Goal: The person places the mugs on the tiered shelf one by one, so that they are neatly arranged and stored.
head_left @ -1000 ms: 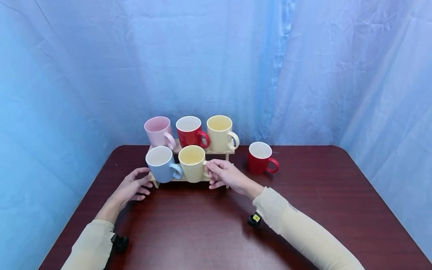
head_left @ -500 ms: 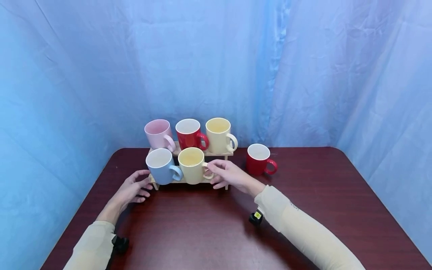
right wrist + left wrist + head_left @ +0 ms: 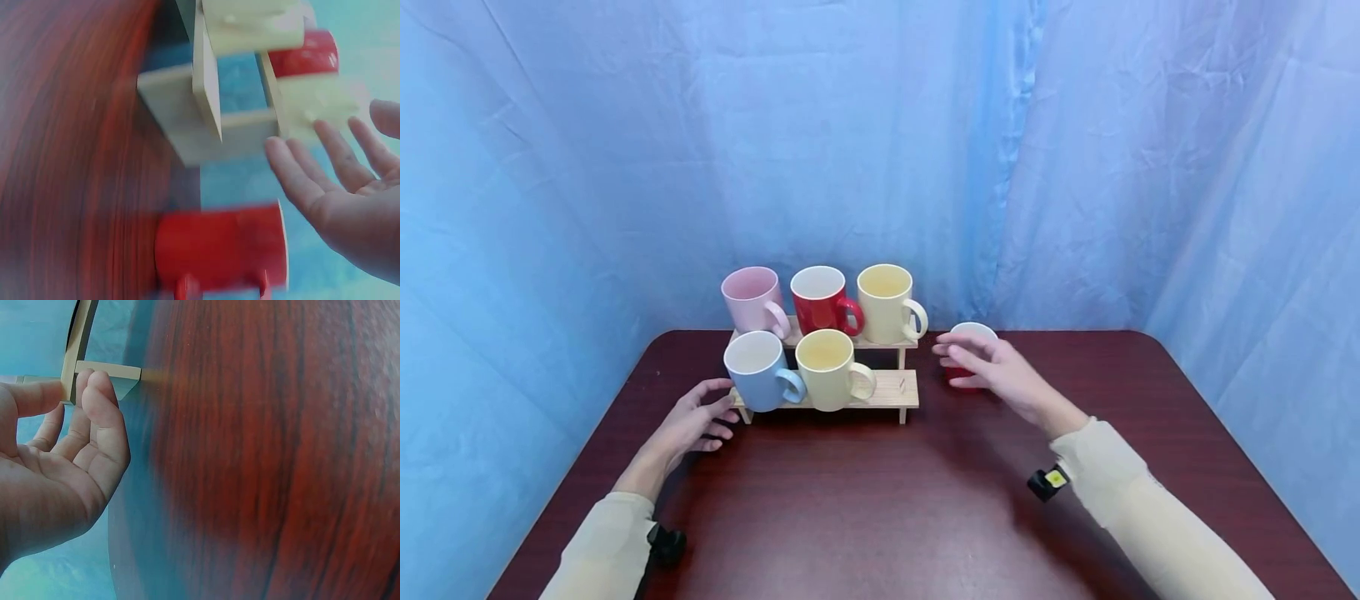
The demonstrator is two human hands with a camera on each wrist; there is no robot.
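My left hand (image 3: 688,421) pinches the left end of a two-tier wooden rack (image 3: 895,387); in the left wrist view the thumb and fingers (image 3: 103,406) lie on either side of the board. On the lower tier stand a light-blue mug (image 3: 754,379) and a pale-yellow mug (image 3: 823,379). My right hand (image 3: 1000,375) is off the rack, fingers spread and holding nothing. It partly hides a red mug (image 3: 976,330) on the table. The right wrist view shows that red mug (image 3: 219,247) apart from the fingers.
On the upper tier are a pink mug (image 3: 748,308), another red mug (image 3: 816,308) and another yellow mug (image 3: 883,312). Bare shelf shows at the lower tier's right end. The dark-red wooden table (image 3: 850,500) is bordered by blue curtains (image 3: 850,150).
My right hand has let go of the lower yellow mug's handle and moved right to the red mug on the table. The left hand stays at the rack.
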